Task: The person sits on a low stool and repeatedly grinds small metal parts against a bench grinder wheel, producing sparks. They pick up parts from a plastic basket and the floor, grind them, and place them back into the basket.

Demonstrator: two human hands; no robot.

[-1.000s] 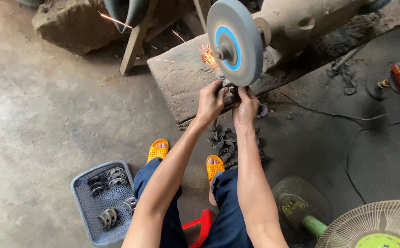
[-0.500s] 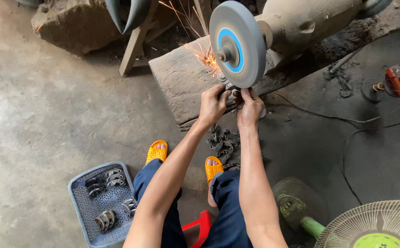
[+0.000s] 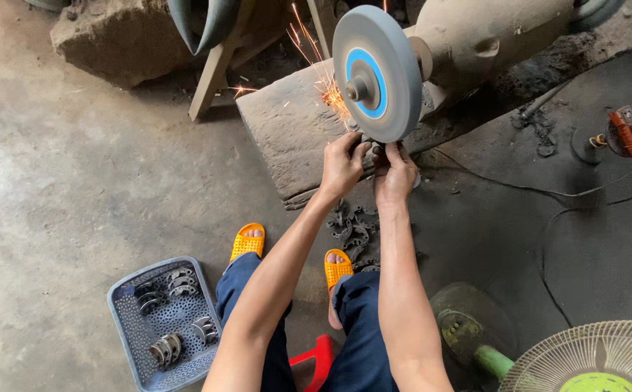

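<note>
I see both hands raised to the upper middle of the frame, pinching one small metal piece (image 3: 371, 147) against the lower rim of the grey grinding wheel (image 3: 375, 69), presumably so two grips steady it against the spin. The left hand (image 3: 343, 165) curls its fingers over the piece from the left; the right hand (image 3: 395, 174) closes on it from below (the piece itself is mostly hidden by fingers). Sparks (image 3: 324, 80) fly up and left, away from the arms, which reach out nearly straight. More curved metal pieces lie in the perforated basket (image 3: 131, 305) at lower left, and a heap (image 3: 351, 229) sits just under the hands.
</note>
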